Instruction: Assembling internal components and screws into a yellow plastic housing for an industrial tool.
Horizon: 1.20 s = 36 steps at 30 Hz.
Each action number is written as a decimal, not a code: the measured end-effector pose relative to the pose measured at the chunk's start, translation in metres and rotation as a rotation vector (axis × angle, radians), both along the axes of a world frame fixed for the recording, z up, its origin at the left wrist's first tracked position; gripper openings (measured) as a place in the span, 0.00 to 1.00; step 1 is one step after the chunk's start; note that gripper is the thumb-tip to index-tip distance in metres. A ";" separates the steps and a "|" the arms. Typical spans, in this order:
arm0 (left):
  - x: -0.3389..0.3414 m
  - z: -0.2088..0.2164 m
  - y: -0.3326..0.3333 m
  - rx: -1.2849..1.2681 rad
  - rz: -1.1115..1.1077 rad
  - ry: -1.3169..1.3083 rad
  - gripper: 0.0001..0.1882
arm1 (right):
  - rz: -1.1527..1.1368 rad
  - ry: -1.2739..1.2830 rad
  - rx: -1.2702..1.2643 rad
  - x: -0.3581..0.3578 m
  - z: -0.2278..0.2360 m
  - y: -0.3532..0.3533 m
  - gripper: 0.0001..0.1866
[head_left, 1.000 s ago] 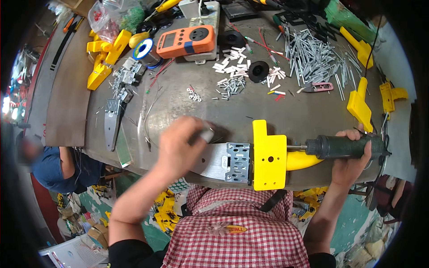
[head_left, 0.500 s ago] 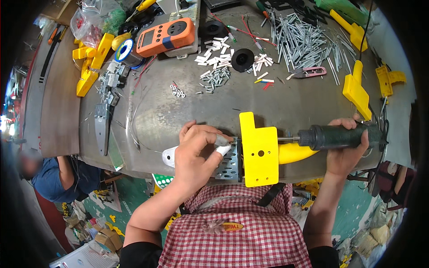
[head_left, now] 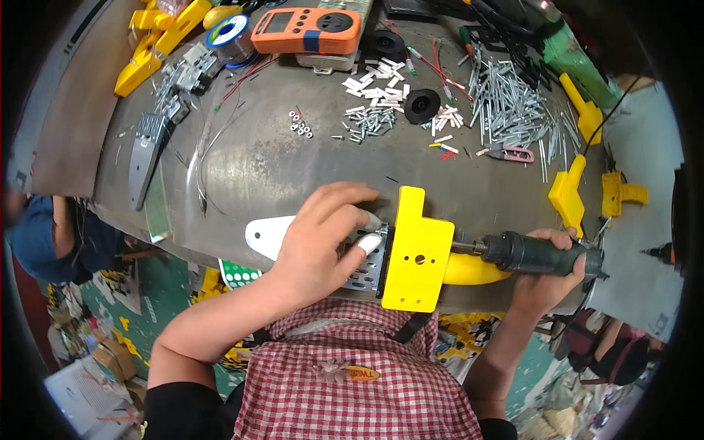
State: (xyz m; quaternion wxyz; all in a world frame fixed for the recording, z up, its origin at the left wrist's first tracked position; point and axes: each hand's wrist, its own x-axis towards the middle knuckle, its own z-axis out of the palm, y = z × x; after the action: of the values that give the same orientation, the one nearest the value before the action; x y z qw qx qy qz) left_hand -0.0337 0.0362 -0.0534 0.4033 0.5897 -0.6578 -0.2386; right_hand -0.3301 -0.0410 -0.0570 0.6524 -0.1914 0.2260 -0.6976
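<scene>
In my right hand is a black electric screwdriver, lying level with its bit pointing left into the side of a yellow plastic housing. That housing has a curved yellow handle beneath the bit. My left hand pinches the edge of a slotted metal plate against the housing's left side. White and grey coverings sit on the thumb and a fingertip. Whether a small part lies between those fingertips is hidden. The plate's pale pointed end sticks out left of my hand.
Beyond my hands lie loose long screws, short screws, white sleeves, nuts and pink-handled snips. An orange meter and solder spool stand at the back. Yellow housings flank the right side; another person sits left.
The view has shifted. My left fingers have loosened and spread somewhat at the plate's edge. The housing and plate are tilted slightly, and the screwdriver stays against the housing.
</scene>
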 end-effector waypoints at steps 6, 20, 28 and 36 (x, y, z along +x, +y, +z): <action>-0.003 -0.008 -0.001 -0.081 -0.109 -0.080 0.14 | -0.033 -0.020 0.050 0.003 0.002 -0.001 0.19; -0.003 -0.010 -0.014 -0.040 -0.080 -0.104 0.14 | 0.081 -0.064 -0.131 0.004 0.002 -0.013 0.18; 0.007 0.007 -0.012 0.134 -0.204 -0.122 0.41 | -0.005 0.041 -0.028 -0.020 0.020 0.013 0.19; 0.003 0.005 -0.015 0.057 -0.256 -0.302 0.48 | -0.016 -0.010 -0.047 -0.014 0.015 0.043 0.23</action>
State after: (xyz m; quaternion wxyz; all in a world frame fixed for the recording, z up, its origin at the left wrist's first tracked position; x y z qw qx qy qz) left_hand -0.0305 0.0214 -0.0489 0.2493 0.5416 -0.7734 -0.2153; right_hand -0.3438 0.0021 -0.0419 0.6430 -0.2015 0.2077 -0.7091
